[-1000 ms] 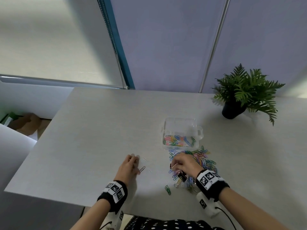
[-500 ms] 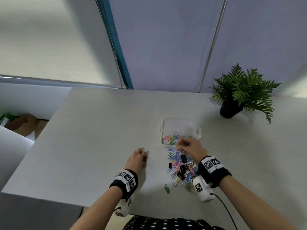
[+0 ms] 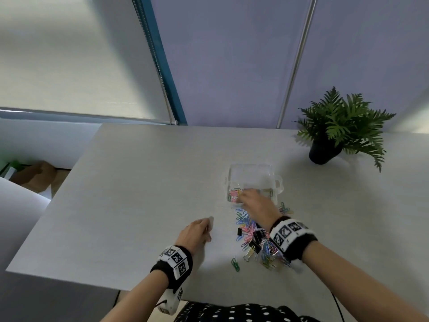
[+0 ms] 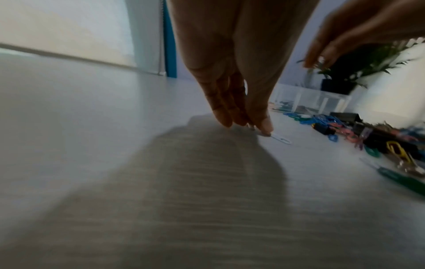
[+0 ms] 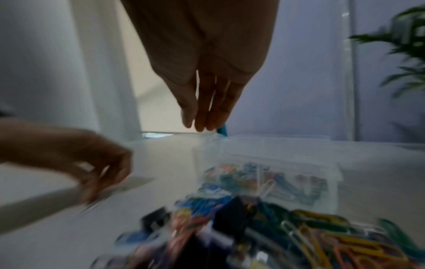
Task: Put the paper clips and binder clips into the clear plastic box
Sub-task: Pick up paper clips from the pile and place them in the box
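Observation:
The clear plastic box stands mid-table with several coloured paper clips in its near part. My right hand reaches over the box's near left corner. In the right wrist view that hand has straight fingers above the box and nothing shows in them. A pile of coloured paper clips and black binder clips lies just in front of the box. To the pile's left, my left hand pinches the end of a white paper clip whose other end lies on the table.
A potted fern stands at the table's back right. One green paper clip lies alone near the front edge. The table's left edge drops to the floor, where a cardboard box sits. A wall and a window blind are behind the table.
My right hand left the pile, moved forward to the box and now has its fingers straightened over it. My left hand shifted slightly right and took hold of a white clip.

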`<state>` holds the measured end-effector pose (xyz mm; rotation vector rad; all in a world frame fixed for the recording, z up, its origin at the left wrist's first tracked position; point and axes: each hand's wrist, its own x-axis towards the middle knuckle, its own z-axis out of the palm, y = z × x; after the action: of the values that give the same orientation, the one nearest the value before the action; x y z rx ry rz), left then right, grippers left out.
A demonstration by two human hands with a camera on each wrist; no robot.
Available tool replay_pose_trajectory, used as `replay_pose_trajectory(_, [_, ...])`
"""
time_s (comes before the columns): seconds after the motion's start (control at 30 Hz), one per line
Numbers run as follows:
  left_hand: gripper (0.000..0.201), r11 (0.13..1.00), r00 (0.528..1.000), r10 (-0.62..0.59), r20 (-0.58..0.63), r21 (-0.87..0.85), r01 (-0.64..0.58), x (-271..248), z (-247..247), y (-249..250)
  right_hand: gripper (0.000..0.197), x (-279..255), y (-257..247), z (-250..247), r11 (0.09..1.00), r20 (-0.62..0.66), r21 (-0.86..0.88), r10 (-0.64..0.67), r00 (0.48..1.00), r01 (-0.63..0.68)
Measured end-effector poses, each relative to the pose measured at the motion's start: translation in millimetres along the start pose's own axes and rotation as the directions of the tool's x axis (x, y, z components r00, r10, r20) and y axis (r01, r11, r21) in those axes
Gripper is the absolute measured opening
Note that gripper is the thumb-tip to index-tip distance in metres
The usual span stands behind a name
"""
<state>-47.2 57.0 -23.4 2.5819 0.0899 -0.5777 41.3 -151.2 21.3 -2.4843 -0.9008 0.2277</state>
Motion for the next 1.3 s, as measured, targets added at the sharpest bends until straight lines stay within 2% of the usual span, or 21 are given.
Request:
replay_pose_trajectory(0.07, [0.022, 0.997, 0.999, -0.02, -0.048, -0.073, 0.016, 0.9, -1.0, 2.3, 0.017, -15.0, -10.5, 14.2, 0.989, 0.171, -0.049, -0.13, 0.977, 0.14])
replay_pose_trajectory(0.13, [0.021, 0.995, 0.995, -0.03, -0.093, -0.099, 0.02, 2.1, -1.6, 2.3, 0.02, -24.8, -14.4, 28.3, 0.964, 0.387, -0.111, -0.181, 0.904, 0.24])
replay_pose_trajectory(0.17, [0.018, 0.995, 0.994, -0.028, -0.103, -0.102, 0.017, 2.8, -2.3, 3.2, 0.024, -28.1, -15.3, 34.2, 0.947, 0.456, -0.147, -0.193, 0.869, 0.287])
replay_pose_trajectory(0.23, [0.01, 0.99, 0.991, -0.048, -0.121, -0.136, 0.031, 4.1, -6.3, 3.2, 0.034, -34.2, -13.7, 43.8, 0.904, 0.502, -0.235, -0.202, 0.841, 0.357])
replay_pose_trajectory(0.33, [0.019, 0.99, 0.993, -0.068, -0.098, -0.128, 0.055, 8.3, -7.4, 1.6, 0.048, -36.6, -4.2, 50.6, 0.87, 0.5, -0.37, -0.109, 0.859, 0.326])
replay_pose_trajectory(0.4, [0.016, 0.984, 0.99, -0.113, -0.08, -0.146, 0.1, 6.3, -8.2, 1.9, 0.046, -36.4, 0.0, 50.9, 0.861, 0.462, -0.416, -0.077, 0.884, 0.292])
replay_pose_trajectory(0.47, [0.011, 0.993, 0.989, -0.113, -0.098, -0.045, 0.109, 6.0, -5.7, 0.9, 0.042, -37.7, 2.0, 51.3, 0.841, 0.428, -0.459, -0.071, 0.901, 0.285])
replay_pose_trajectory(0.53, [0.022, 0.988, 0.983, -0.157, -0.1, -0.008, 0.157, 7.1, -4.0, -0.4, 0.041, -37.3, 4.7, 53.5, 0.855, 0.425, -0.453, -0.041, 0.904, 0.251])
replay_pose_trajectory(0.57, [0.027, 0.986, 0.982, -0.164, -0.097, -0.011, 0.164, 7.2, -5.2, 1.2, 0.04, -37.4, 4.4, 53.4, 0.87, 0.419, -0.435, -0.031, 0.908, 0.23])
replay_pose_trajectory(0.63, [0.029, 0.99, 0.986, -0.14, -0.085, -0.025, 0.138, 9.3, -5.3, 3.8, 0.035, -39.4, 0.1, 49.2, 0.872, 0.363, -0.415, -0.104, 0.926, 0.261])
replay_pose_trajectory(0.73, [0.023, 0.993, 0.988, -0.119, -0.096, -0.033, 0.117, 11.4, -4.5, 8.8, 0.011, -38.0, -4.1, 37.5, 0.962, 0.395, -0.223, -0.059, 0.917, 0.158])
replay_pose_trajectory(0.8, [0.019, 0.993, 0.987, -0.113, -0.115, -0.031, 0.11, 13.8, -2.3, 11.0, 0.012, -38.5, -7.8, 34.7, 0.99, 0.379, -0.091, -0.065, 0.923, 0.107])
replay_pose_trajectory(0.87, [0.017, 0.995, 0.988, -0.102, -0.114, -0.02, 0.101, 15.5, -0.9, 12.2, 0.009, -38.5, -14.2, 36.0, 0.988, 0.377, -0.029, -0.131, 0.917, 0.153])
replay_pose_trajectory(0.9, [0.015, 0.994, 0.988, -0.104, -0.111, -0.029, 0.102, 15.8, -1.0, 12.6, 0.006, -38.6, -18.3, 39.2, 0.973, 0.407, -0.04, -0.193, 0.893, 0.229])
replay_pose_trajectory(0.97, [0.013, 0.994, 0.989, -0.106, -0.103, -0.04, 0.102, 16.8, -1.8, 12.5, 0.006, -41.4, -25.0, 51.1, 0.915, 0.481, -0.105, -0.296, 0.825, 0.389])
replay_pose_trajectory(1.03, [0.013, 0.994, 0.992, -0.109, -0.071, -0.011, 0.108, 17.4, -3.5, 14.2, 0.008, -44.2, -23.2, 63.1, 0.834, 0.596, -0.195, -0.318, 0.738, 0.516])
replay_pose_trajectory(1.07, [0.012, 0.994, 0.992, -0.107, -0.059, 0.018, 0.109, 17.5, -4.1, 15.4, 0.013, -44.2, -21.8, 67.2, 0.783, 0.626, -0.251, -0.317, 0.712, 0.57])
replay_pose_trajectory(1.13, [0.011, 0.992, 0.995, -0.087, -0.043, 0.086, 0.09, 17.1, -4.1, 17.0, 0.012, -44.2, -21.4, 69.7, 0.724, 0.605, -0.31, -0.349, 0.716, 0.616])
replay_pose_trajectory(1.17, [0.012, 0.991, 0.997, -0.069, -0.044, 0.116, 0.073, 17.0, -3.3, 17.4, 0.005, -45.1, -22.0, 67.5, 0.702, 0.565, -0.347, -0.373, 0.736, 0.622])
replay_pose_trajectory(1.23, [0.012, 0.987, 0.998, -0.052, -0.034, 0.154, 0.056, 15.4, -3.0, 17.4, 0.012, -45.0, -20.7, 67.4, 0.717, 0.515, -0.362, -0.378, 0.769, 0.595])
replay_pose_trajectory(1.3, [0.01, 0.987, 0.998, -0.058, -0.009, 0.153, 0.058, 14.2, -3.6, 17.1, 0.009, -41.7, -15.8, 66.3, 0.768, 0.481, -0.331, -0.363, 0.798, 0.549])
